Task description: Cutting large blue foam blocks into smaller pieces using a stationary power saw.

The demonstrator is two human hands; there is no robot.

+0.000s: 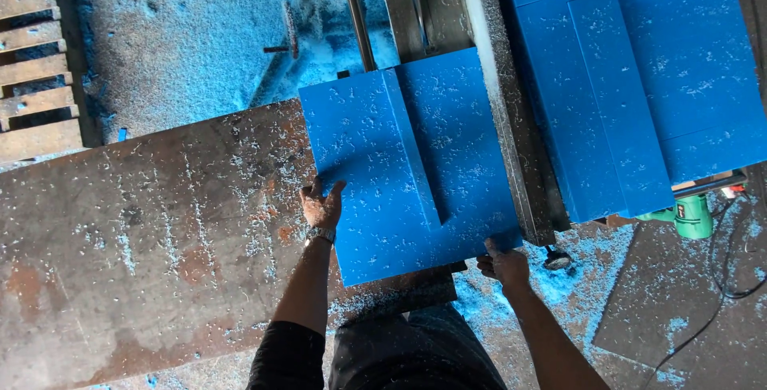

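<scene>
— Looking down, where does the thick blue plastic slab (375,174) lie against the hands?

— Flat on the rusty steel desk (144,238), speckled with pale shavings. The left hand (322,206) rests on its left edge, fingers spread flat — an open grip, pressing rather than clasping. The right hand (505,264) is at the near right corner, its grip closed on that corner.

— How many slabs?

— Two lie side by side under the hands: that one and a second blue slab (463,150) touching its right side, a raised step between them. Further right, beyond a grey metal rail (519,166), sits a stack of blue slabs (639,78) — at least three. One green power tool (693,216) lies just below the stack, and blue shavings (200,30) cover the floor.
</scene>
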